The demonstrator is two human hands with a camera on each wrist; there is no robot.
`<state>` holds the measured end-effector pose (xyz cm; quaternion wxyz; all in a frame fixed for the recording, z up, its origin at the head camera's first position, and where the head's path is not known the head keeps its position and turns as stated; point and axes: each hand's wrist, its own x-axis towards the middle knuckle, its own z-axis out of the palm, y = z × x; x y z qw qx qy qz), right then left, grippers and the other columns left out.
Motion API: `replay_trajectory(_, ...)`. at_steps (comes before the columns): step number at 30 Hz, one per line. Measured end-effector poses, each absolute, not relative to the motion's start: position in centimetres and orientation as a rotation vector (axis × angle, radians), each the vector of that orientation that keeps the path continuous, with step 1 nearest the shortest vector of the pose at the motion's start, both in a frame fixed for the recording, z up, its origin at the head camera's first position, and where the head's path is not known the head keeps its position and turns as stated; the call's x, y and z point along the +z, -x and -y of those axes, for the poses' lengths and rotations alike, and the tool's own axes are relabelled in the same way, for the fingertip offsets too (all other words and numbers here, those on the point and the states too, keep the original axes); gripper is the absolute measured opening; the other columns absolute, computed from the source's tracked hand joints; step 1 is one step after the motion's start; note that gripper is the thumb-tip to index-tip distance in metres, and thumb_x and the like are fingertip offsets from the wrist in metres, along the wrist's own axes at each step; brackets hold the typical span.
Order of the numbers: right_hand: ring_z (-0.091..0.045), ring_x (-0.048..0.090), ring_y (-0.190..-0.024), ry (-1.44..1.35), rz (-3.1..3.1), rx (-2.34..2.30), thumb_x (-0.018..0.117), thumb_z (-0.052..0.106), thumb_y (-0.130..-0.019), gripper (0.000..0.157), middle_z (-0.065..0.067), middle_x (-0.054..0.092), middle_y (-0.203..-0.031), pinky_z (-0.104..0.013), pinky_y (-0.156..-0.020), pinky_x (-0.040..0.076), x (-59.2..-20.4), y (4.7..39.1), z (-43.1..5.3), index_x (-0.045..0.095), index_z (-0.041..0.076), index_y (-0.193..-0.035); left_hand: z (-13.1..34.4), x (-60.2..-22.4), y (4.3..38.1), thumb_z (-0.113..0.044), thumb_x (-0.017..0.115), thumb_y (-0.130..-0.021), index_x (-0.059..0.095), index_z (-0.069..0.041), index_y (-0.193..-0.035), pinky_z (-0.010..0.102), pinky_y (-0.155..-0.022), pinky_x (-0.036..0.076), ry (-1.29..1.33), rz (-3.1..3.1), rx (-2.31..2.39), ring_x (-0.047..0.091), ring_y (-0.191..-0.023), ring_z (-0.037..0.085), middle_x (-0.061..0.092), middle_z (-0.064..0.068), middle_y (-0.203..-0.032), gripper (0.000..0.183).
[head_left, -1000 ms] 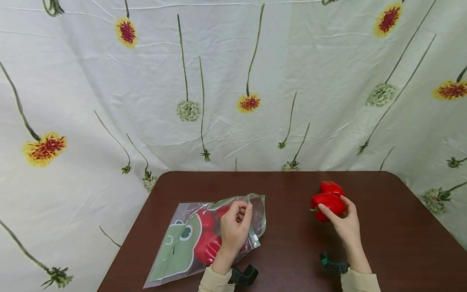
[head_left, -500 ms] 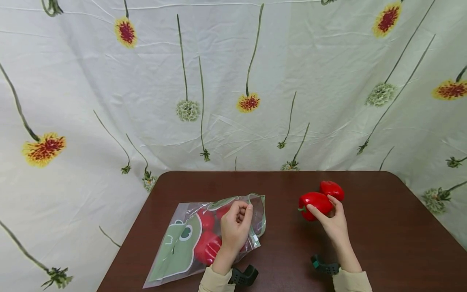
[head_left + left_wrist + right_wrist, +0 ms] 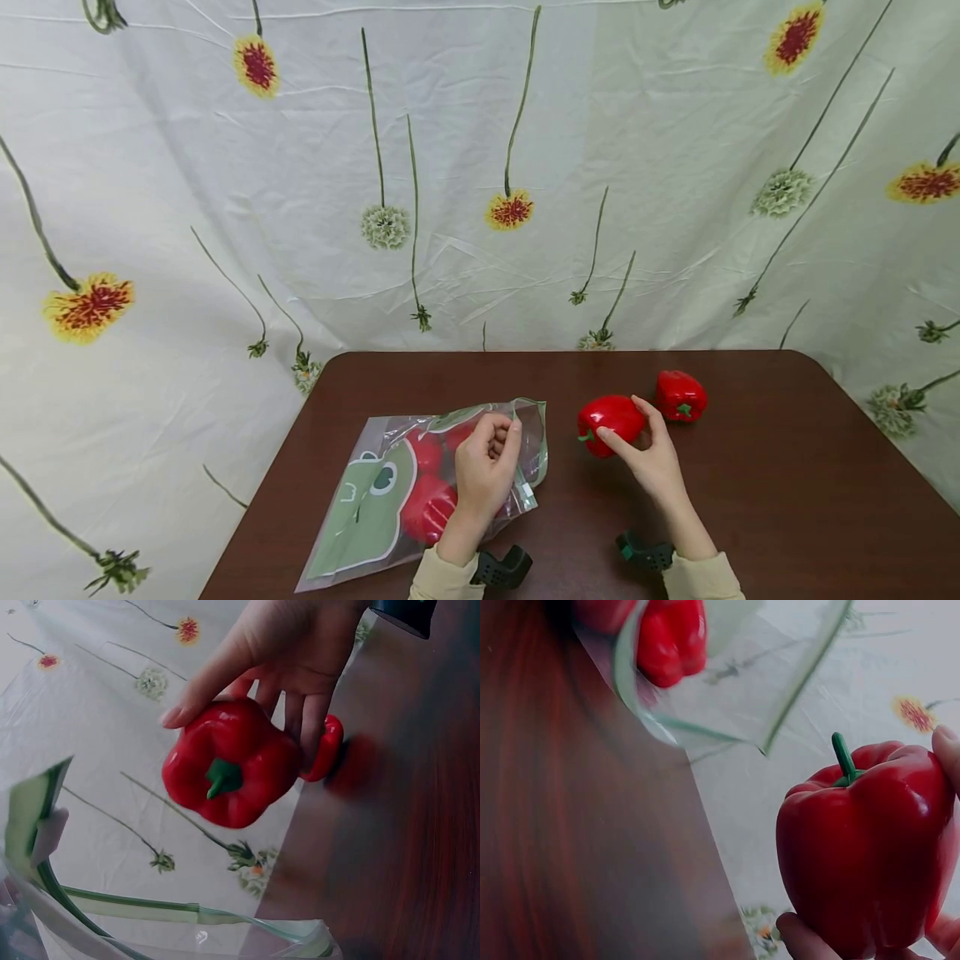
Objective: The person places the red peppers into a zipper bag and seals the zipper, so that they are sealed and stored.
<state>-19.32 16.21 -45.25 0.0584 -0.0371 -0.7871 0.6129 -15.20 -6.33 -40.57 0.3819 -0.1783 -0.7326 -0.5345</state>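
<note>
My left hand point(image 3: 483, 467) pinches the upper rim of a clear zip bag point(image 3: 352, 525) with a green cartoon face on it. Several red bell peppers point(image 3: 426, 500) show through the plastic. In the right wrist view the bag's mouth point(image 3: 705, 733) gapes, with a red pepper point(image 3: 671, 645) inside. To the right of the bag, my right hand point(image 3: 651, 457) grips another red bell pepper point(image 3: 609, 423) between thumb and fingers, its green stem toward the bag. The left wrist view shows this held pepper point(image 3: 232, 761) stem first, facing the bag's rim point(image 3: 135, 904).
One more red bell pepper point(image 3: 681, 397) rests on the dark brown table point(image 3: 810, 483), behind and right of my right hand. A white flowered cloth point(image 3: 450, 167) hangs behind the table's far edge. Both wrists wear black bands point(image 3: 504, 568).
My right hand has carried the gripped pepper leftward, away from the pepper on the table and closer to the bag. My left hand and the bag have stayed in place.
</note>
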Motion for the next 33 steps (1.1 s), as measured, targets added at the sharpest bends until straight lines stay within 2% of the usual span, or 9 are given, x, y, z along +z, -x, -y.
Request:
replay_trajectory(11,-0.042,0.042,-0.121,0.008,2.370,1.876,0.075,0.017,-0.078,0.076,-0.021,0.038,-0.138,-0.049,-0.088,0.047,-46.0,19.0,-13.3,0.028,0.005,-0.137,6.2,-40.8,15.3,0.010,0.065,-0.078,0.057,-0.001,-0.078,0.017,-0.045,0.041,0.470,1.865,-1.341,0.047,-0.048,0.013,0.055,0.006,-0.060,0.013)
replay_trajectory(23,-0.040,0.048,-0.114,-0.080,2.353,1.878,0.076,0.018,-0.077,0.073,-0.020,0.045,-0.131,-0.046,-0.084,0.050,-46.7,18.7,-10.9,0.031,0.005,-0.133,6.2,-40.7,15.2,0.010,0.065,-0.078,0.057,0.000,-0.080,0.018,-0.046,0.044,0.486,1.886,-1.350,0.047,-0.048,0.013,0.056,0.006,-0.061,0.013)
replay_trajectory(29,-0.034,0.052,-0.106,-0.114,2.374,1.869,0.076,0.022,-0.077,0.074,-0.018,0.048,-0.127,-0.040,-0.081,0.052,-47.1,18.5,-10.1,0.032,0.006,-0.135,6.2,-40.7,15.1,0.010,0.064,-0.079,0.058,0.001,-0.082,0.020,-0.046,0.045,0.494,1.902,-1.374,0.048,-0.048,0.014,0.057,0.007,-0.062,0.012)
replay_trajectory(33,-0.033,0.050,-0.107,-0.104,2.372,1.837,0.077,0.024,-0.077,0.076,-0.017,0.045,-0.127,-0.039,-0.081,0.052,-47.3,18.4,-9.4,0.033,0.006,-0.136,6.2,-40.7,15.1,0.009,0.065,-0.079,0.058,0.001,-0.082,0.021,-0.047,0.046,0.497,1.908,-1.379,0.049,-0.049,0.016,0.058,0.008,-0.063,0.011)
